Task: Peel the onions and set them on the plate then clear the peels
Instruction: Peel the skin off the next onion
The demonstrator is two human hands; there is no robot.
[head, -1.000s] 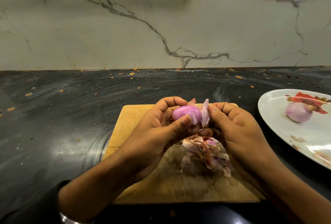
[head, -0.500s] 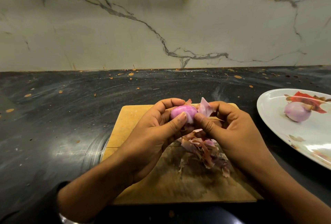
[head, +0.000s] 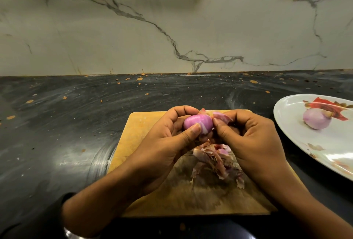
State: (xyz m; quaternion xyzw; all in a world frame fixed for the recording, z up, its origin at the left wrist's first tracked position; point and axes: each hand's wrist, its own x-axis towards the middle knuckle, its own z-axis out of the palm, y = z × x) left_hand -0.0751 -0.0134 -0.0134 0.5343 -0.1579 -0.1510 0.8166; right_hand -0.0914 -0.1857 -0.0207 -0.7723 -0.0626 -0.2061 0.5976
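Gripping the small purple onion (head: 197, 125) left-handed (head: 168, 141), our right hand (head: 248, 139) has re-pinched its loose pale skin flap (head: 221, 116); peeling is nearly complete.

Pinks and purples against black stone and pale marble

We see a glossy magenta onion (head: 197, 124) with a paler streak, pinkish-brown papery peels (head: 215, 160) on an ochre-yellow cutting board (head: 137, 129) stained grey-brown in the middle, a black countertop (head: 66, 124) swirled with whitish smears and orange flecks, a cream wall (head: 172, 19) with grey veins, and a white plate (head: 286, 124) printed with a red and brown motif, bearing a pale lilac onion (head: 316, 121).
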